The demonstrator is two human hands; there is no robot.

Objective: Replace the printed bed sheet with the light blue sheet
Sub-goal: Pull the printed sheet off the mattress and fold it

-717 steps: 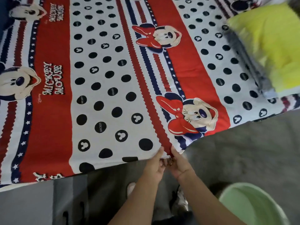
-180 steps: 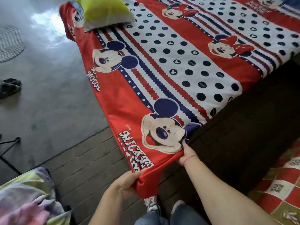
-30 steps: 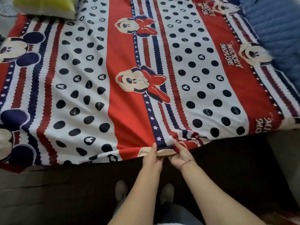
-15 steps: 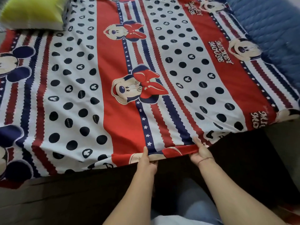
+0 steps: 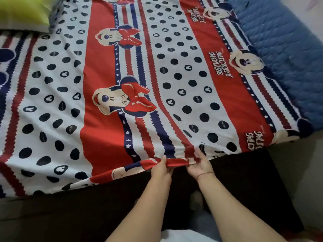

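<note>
At the near edge of the printed sheet (image 5: 174, 84), the left hand (image 5: 161, 169) and the right hand (image 5: 199, 165) each grip the bunched hem, close together.

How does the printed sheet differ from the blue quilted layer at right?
The printed sheet is red, white and navy with dots and cartoons; the blue quilted layer is one plain colour, stitched. The printed sheet covers most of the bed; the blue quilted layer shows only at right. The left hand and right hand hold the printed sheet's hem; neither touches the blue quilted layer. Both lie flat.
</note>
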